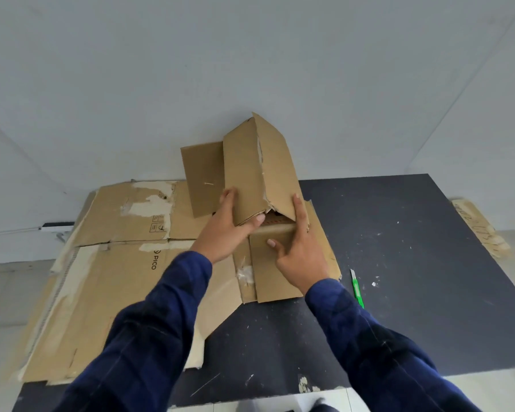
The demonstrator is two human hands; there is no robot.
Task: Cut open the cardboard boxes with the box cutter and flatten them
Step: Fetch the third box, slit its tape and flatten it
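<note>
A small brown cardboard box (250, 168), cut open, stands half collapsed at the middle of the black table (399, 263), its panels leaning up toward the wall. My left hand (226, 230) grips the lower edge of its middle panel, thumb underneath. My right hand (301, 254) presses against the right panel and the lower flap, fingers spread. The green box cutter (356, 288) lies on the table just right of my right wrist, in neither hand.
A large flattened box (107, 281) printed "PICO" covers the table's left half and overhangs its left edge. A cardboard scrap (479, 227) lies off the table's far right corner. A white power strip (57, 226) sits by the wall at left.
</note>
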